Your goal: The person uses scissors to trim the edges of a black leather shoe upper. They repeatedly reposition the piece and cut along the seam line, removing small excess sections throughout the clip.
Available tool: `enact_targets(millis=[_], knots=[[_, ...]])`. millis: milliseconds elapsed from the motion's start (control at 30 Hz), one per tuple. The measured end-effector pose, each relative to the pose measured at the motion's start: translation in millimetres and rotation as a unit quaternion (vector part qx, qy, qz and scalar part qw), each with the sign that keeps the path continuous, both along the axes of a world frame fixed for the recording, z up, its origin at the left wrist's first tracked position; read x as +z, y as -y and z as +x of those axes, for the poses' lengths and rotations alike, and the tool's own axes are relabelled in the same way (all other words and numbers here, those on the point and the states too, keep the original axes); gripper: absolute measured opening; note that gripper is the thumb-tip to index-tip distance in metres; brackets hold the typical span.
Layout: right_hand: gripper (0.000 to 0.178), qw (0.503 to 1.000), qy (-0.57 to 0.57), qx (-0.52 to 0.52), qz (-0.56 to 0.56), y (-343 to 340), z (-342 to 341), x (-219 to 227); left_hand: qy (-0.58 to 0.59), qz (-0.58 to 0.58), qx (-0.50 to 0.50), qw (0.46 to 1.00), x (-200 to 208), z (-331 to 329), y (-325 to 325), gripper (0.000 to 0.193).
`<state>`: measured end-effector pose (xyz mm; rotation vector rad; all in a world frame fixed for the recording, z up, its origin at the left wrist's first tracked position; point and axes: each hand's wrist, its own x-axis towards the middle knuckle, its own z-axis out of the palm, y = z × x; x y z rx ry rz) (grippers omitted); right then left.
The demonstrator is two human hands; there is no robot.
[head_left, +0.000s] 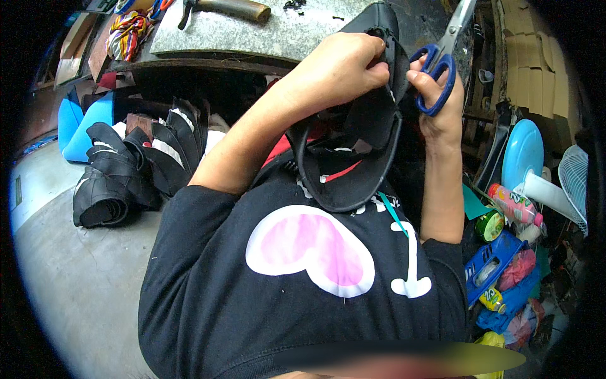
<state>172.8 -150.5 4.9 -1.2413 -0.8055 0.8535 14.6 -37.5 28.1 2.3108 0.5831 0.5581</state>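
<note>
My left hand point(350, 68) is closed, its fingers pinching the edge of a black leather-like piece point(353, 180) shaped like a shoe upper. The piece hangs toward my chest, with a rounded, rimmed opening and a red strip showing inside. Its far end lies at the worktable's edge. Just right of it, my right hand point(442, 101) grips scissors point(440, 66) by their blue handles. Their metal blades point up and away, apart from the black piece. My left fingertips are partly hidden.
A wooden-handled tool point(233, 9) lies on the grey stone slab point(221, 35). Bundled black pieces point(107, 183) and blue sheets point(88, 126) are at left. At right stand a blue-and-white fan point(524, 151), a pink bottle point(514, 203) and a blue basket point(495, 256). Cardboard point(536, 57) leans behind.
</note>
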Motion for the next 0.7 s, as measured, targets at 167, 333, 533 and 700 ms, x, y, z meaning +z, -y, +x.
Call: enact_targets(millis=[167, 333, 533, 700], knots=[[0.028, 0.997, 0.054, -0.063, -0.006, 3.8, 12.0, -1.7, 0.027, -0.001, 0.011, 1.0, -6.5, 6.5, 3.8, 0.025], [0.027, 0.995, 0.06, -0.041, -0.063, 36.2, 7.6, 10.1, 0.01, 0.021, 0.022, 0.999, -8.0, 15.2, 9.8, 0.028], [0.052, 0.98, -0.025, 0.135, -0.146, 94.1, 4.5, 33.4, -0.002, 0.03, 0.011, 0.999, -7.7, 21.5, 8.6, 0.03], [0.081, 0.924, -0.076, 0.217, -0.304, 145.6, 7.2, 72.1, 0.0, 0.046, 0.0, 0.999, -13.0, 32.3, 10.3, 0.031]])
